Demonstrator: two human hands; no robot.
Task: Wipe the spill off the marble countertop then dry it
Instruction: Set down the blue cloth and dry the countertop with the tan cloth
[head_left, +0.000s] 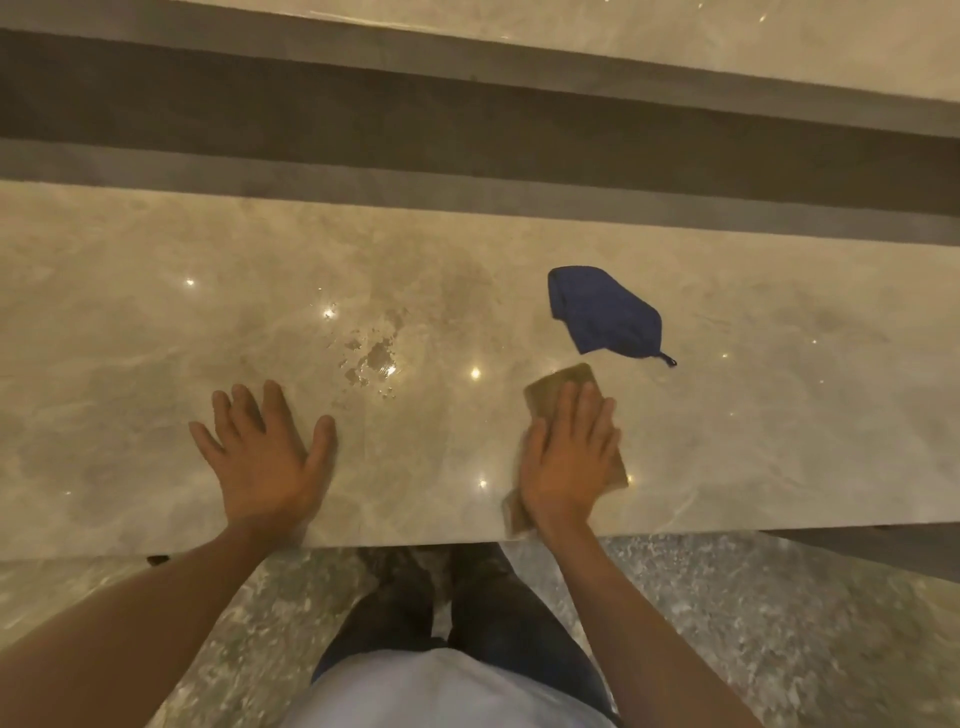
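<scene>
A patch of spilled liquid (371, 356) glistens near the middle of the beige marble countertop (156, 338). My left hand (265, 457) lies flat on the marble with fingers spread, just left of and nearer than the spill, holding nothing. My right hand (569, 460) presses flat on a tan cloth (558, 387) near the counter's front edge, to the right of the spill. A crumpled dark blue cloth (605, 312) with a small loop lies just beyond the tan cloth, untouched.
The counter's front edge (727, 527) runs just below my wrists, with speckled floor and my legs beneath. A dark recessed channel (467, 150) runs along the far side, with another marble ledge (675, 47) behind it.
</scene>
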